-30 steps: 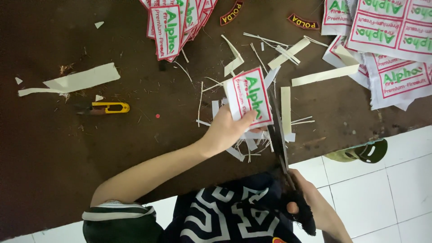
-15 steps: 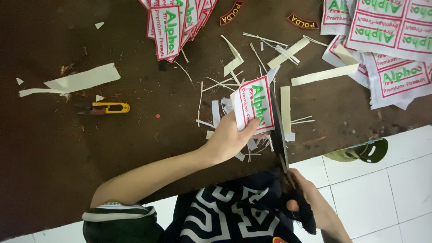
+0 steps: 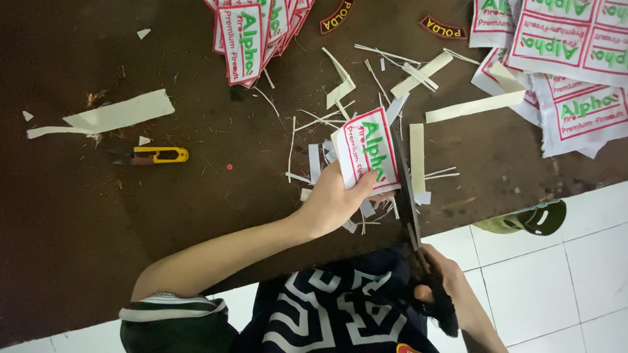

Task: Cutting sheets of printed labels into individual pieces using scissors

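My left hand pinches a white rectangular patch with a red border and green lettering, held upright over the dark brown table. My right hand grips the black handles of long scissors. The blades run up along the patch's right edge. Several thin white strips of trimmed material lie scattered around the patch.
A stack of cut patches lies at the top middle, and uncut sheets of the same patches at the top right. Two dark curved patches sit near the top. A small yellow-handled snipper and a long white offcut lie left. A green sandal rests on the white tile floor.
My left hand has lifted and shifted the patch slightly right and up. The scissor blades now lie along its right edge.
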